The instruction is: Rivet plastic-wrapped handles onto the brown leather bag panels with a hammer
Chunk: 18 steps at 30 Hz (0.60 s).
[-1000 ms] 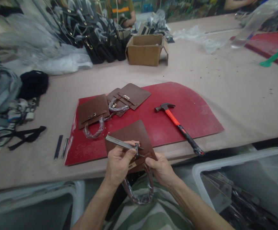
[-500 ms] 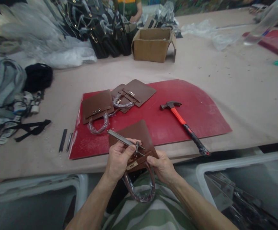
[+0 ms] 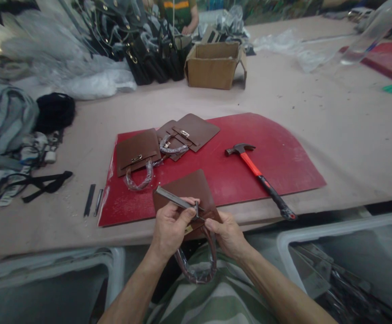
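Observation:
My left hand (image 3: 167, 229) is closed around a slim grey metal tool (image 3: 172, 197) with thin pointed ends, held slantwise over a brown leather bag panel (image 3: 189, 183). The tool's tips reach the strip with the gold-coloured metal plate, near my right thumb. My right hand (image 3: 228, 233) pinches that panel at its near right edge, thumb on top and the other fingers underneath. From the panel's near edge a plastic-wrapped handle (image 3: 200, 276) hangs over my lap. My fingers hide part of the metal fitting.
A claw hammer (image 3: 254, 168) lies on the red mat (image 3: 280, 148). Behind the hands are more brown panels (image 3: 137, 146) with handles. Two small metal bars (image 3: 89, 200) lie left of the mat. Farther back stand a cardboard box (image 3: 209, 69) and black bags (image 3: 142, 58). Bins (image 3: 118, 270) flank me.
The tool in my left hand has shifted slightly right, its tips closer to my right thumb. The right hand keeps its hold on the panel.

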### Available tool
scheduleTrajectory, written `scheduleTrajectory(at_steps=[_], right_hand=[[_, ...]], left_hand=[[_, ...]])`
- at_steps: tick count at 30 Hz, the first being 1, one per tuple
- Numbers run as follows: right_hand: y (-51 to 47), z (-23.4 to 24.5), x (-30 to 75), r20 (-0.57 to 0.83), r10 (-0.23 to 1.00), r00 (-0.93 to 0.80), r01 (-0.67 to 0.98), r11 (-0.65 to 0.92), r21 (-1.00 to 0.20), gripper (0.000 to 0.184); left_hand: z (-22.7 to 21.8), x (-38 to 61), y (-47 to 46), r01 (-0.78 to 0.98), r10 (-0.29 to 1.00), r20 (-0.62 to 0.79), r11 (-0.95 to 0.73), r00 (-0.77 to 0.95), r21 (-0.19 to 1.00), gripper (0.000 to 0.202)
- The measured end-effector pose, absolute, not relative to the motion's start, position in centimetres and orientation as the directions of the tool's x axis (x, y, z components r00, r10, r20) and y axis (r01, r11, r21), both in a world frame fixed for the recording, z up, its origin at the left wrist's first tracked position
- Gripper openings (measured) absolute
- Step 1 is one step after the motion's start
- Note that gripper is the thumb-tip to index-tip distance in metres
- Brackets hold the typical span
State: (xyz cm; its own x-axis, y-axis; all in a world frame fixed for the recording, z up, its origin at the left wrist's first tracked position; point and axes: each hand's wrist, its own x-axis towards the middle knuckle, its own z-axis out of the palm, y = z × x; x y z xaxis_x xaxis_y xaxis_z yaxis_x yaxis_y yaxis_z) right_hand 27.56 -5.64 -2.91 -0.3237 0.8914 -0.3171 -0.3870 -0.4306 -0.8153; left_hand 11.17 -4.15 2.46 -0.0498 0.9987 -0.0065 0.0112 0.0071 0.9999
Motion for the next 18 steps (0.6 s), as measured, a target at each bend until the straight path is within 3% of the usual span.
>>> scheduleTrajectory(at_steps=[6,13,18], right_hand=[[-5.5,-2.3,27.6,-0.281,0.890,-0.359,-0.390,-0.417,-0.821,0.041],[-4.4,-0.4,29.5,-0.180,0.761,-0.623,-0.298,-0.444,-0.845,0.039],[-4.2,-0.8,29.6,-0.217,0.765,-0.606,-0.256,-0.447,-0.857,0.037]], left_hand=[[2.4,11.2,-4.2,0.108,0.999,0.025,-0.021,-0.042,0.994,0.014],[3.4,10.9,-3.7,0.121,0.999,-0.011,0.015,-0.033,0.993,0.016],[4.0,10.9,-3.6,0.102,0.997,-0.057,0.061,-0.046,0.993,0.019]])
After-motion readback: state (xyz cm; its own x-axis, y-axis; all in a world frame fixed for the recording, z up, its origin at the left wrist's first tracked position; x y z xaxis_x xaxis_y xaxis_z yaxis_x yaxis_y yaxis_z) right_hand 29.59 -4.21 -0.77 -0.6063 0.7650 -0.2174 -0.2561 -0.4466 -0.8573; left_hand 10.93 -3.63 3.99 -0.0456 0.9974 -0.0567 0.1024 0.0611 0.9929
